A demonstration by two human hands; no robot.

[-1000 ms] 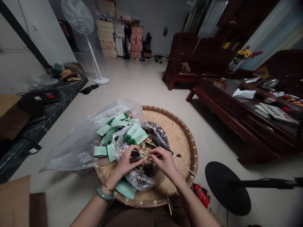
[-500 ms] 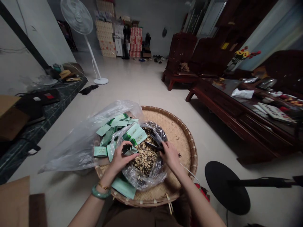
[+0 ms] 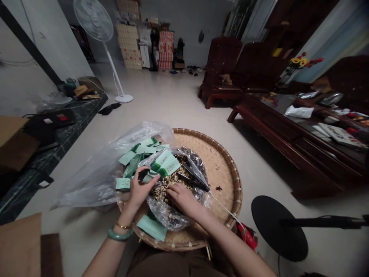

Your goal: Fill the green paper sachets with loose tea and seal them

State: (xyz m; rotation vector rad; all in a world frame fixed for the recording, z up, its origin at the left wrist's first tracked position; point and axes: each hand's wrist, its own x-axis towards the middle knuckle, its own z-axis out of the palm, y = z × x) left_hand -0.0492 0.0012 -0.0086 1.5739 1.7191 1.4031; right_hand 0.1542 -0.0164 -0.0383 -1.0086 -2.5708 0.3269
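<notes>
A round woven tray [image 3: 221,161] rests on my lap. On it lies a clear plastic bag [image 3: 173,219] filled with a brown and pale dried mix [image 3: 170,182]. My left hand [image 3: 138,190] is closed on a small green sachet [image 3: 147,176], held with its mouth open above the bag. Inside the bag, my right hand [image 3: 180,198] presses down into the dried mix with fingers curled; what they hold is hidden. Black tongs [image 3: 193,177] lie across the mix just beyond that hand. A bundle of green sachets [image 3: 165,164] sits on the bag's far edge.
A larger clear bag [image 3: 98,173] with several loose green sachets spreads to the left. A dark wooden table [image 3: 291,130] with clutter runs along the right. A black round stool [image 3: 278,229] stands at lower right, a standing fan [image 3: 99,27] far left, a dark bench [image 3: 57,134] beside it.
My right hand has left the tongs at the bag's far side and come down left into the dried mix. My left hand has lifted the open sachet slightly up and left.
</notes>
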